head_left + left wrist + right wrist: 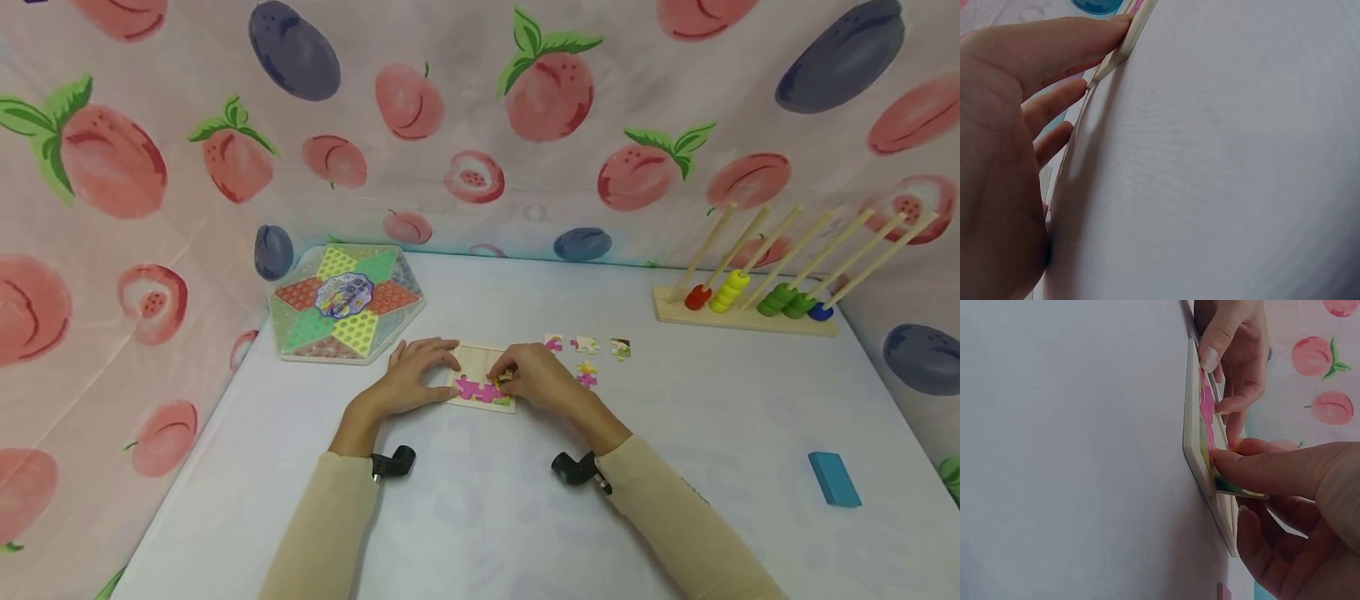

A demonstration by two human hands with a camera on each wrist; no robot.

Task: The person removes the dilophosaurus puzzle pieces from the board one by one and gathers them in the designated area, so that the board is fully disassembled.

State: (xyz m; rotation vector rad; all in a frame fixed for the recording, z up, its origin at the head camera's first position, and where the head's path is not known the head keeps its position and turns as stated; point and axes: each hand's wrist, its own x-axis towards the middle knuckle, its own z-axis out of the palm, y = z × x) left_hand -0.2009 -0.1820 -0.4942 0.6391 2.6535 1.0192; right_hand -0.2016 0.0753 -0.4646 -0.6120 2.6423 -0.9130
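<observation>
From my remote post I see the worktop (480,508) carrying a bead rack (746,318) by its far right corner and a hexagonal game board (343,296) by its far left. Between them, the left hand (411,375) rests, fingers apart, against the left edge of the puzzle tray (472,360). The right hand (542,375) pinches 1 puzzle piece (1241,487) at the tray's right side, probably touching it, beside loose pieces (585,343).

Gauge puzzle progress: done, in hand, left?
Done: the near part of the tray has pink pieces laid in.
In hand: the right hand pinches a piece at the tray's right side; the left hand holds the tray's left side.
Left: the tray's far part shows bare wood, and loose pieces lie to its right. Looks roughly midway.
</observation>
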